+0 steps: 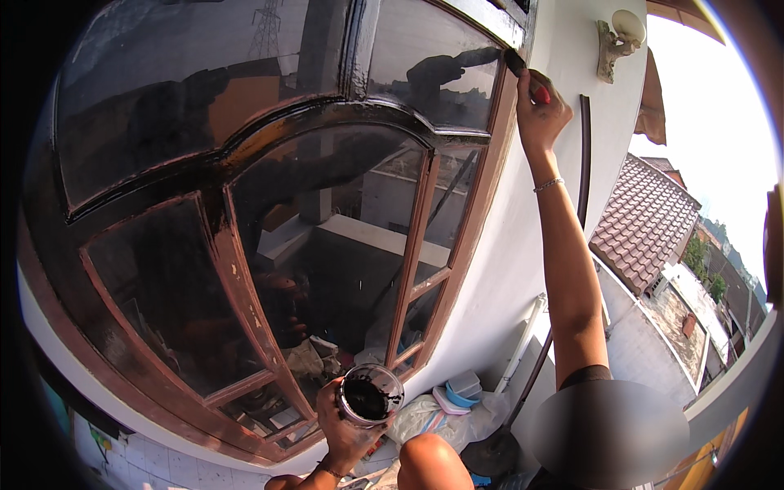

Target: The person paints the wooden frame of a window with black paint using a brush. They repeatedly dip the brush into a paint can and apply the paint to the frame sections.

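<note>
My right hand (545, 118) is raised to the top right of the window, closed around a paintbrush with a red handle. Its dark bristles (514, 62) meet the outer upright of the wooden window frame (465, 241). Low in front of the panes, my left hand (341, 433) grips a clear plastic cup (395, 382) holding black paint (363, 398). Glossy black covers the upper bars and much of the curved middle rail (282, 131). Brown wood shows on the lower bars and the right upright. The glass mirrors my raised arm.
A wall lamp (627, 28) with a round globe juts from the white wall (506, 196) at upper right. A dark pole (583, 155) stands along that wall. Below lie plastic bags (425, 420) and a blue tub (463, 397). Tiled roofs (645, 216) spread out at the right.
</note>
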Demonstrator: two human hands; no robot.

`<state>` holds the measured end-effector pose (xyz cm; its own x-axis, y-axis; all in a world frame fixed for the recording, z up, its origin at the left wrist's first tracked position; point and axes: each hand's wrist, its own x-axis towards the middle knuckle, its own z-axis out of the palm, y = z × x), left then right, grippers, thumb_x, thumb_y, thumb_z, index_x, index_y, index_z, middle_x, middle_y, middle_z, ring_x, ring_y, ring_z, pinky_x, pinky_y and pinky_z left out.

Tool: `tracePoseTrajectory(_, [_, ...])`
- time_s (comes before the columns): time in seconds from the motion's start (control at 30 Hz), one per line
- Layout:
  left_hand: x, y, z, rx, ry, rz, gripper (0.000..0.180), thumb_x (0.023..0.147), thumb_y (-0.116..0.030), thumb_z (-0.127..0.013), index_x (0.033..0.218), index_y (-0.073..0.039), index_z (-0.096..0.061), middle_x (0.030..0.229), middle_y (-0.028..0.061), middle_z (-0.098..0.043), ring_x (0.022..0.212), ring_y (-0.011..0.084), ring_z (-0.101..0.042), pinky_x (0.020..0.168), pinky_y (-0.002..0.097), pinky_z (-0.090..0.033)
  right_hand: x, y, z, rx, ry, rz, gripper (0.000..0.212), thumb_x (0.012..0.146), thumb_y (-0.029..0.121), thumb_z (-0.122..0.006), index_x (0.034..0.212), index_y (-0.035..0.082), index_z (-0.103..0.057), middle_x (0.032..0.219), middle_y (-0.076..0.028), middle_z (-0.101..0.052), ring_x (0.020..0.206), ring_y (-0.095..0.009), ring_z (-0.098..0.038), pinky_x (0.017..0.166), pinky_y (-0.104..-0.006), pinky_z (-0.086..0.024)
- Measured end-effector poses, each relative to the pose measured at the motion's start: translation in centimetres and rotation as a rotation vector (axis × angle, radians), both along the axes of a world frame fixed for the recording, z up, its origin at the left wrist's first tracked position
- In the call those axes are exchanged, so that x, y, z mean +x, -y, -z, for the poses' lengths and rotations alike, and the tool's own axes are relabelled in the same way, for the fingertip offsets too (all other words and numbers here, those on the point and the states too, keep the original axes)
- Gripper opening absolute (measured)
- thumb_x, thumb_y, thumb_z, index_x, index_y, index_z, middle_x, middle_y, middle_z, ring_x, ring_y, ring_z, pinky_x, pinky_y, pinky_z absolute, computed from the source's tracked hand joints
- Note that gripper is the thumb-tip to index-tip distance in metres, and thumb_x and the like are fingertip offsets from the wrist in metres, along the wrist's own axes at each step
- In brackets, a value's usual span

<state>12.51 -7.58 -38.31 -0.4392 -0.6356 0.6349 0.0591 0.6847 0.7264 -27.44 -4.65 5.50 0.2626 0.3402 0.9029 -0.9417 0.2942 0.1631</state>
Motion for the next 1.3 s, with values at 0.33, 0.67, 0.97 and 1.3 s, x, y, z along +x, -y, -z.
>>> tracePoseTrajectory(0.33, [-0.2, -0.1, -0.1, 0.045, -0.029, 0.052, 0.103, 0.061, -0.028, -0.100, 0.138, -0.005, -0.036, 0.125, 0.0129, -0.054, 0.116, 0.0245, -0.058, 0.100, 0.0403, -0.049, 0.3, -1.2, -1.8, -0.060, 0.044, -0.062, 0.017, 0.091, 0.026, -0.075, 0.095, 0.010, -0.079, 0.071, -0.012, -0.071, 0.061, -0.023, -0.068, 0.064, -0.0333, -0.054])
tracePoseTrajectory(0.67, [0.4, -0.4, -1.0, -0.036, 0.018, -0.011, 0.101, 0.060, -0.029, -0.099, 0.136, -0.005, -0.038, 0.125, 0.0125, -0.054, 0.114, 0.0238, -0.059, 0.099, 0.0399, -0.050, -0.6, -0.4, 0.4, -0.001, 0.210, -0.075, 0.022, 0.090, 0.029, -0.073, 0.095, 0.009, -0.080, 0.078, -0.014, -0.075, 0.070, -0.027, -0.073, 0.070, -0.0361, -0.056])
tracePoseTrajectory(0.97, [0.2, -0.6, -1.3, -0.051, -0.012, -0.002, 0.101, 0.060, -0.029, -0.100, 0.136, -0.005, -0.038, 0.125, 0.0128, -0.054, 0.114, 0.0245, -0.059, 0.098, 0.0397, -0.050, 1.2, -0.2, -1.9, -0.108, 0.307, -0.169, 0.028, 0.094, 0.034, -0.071, 0.099, 0.007, -0.080, 0.076, -0.010, -0.077, 0.071, -0.023, -0.075, 0.075, -0.0335, -0.056])
tracePoseTrajectory(1.3, [0.5, -0.7, -0.9, -0.051, 0.035, -0.008, 0.104, 0.060, -0.029, -0.100, 0.137, -0.005, -0.035, 0.126, 0.0133, -0.054, 0.114, 0.0241, -0.060, 0.097, 0.0389, -0.051, 1.2, -0.1, -1.0, -0.135, 0.358, -0.200, 0.029, 0.093, 0.033, -0.072, 0.095, 0.005, -0.081, 0.076, -0.007, -0.078, 0.070, -0.017, -0.075, 0.076, -0.0299, -0.056])
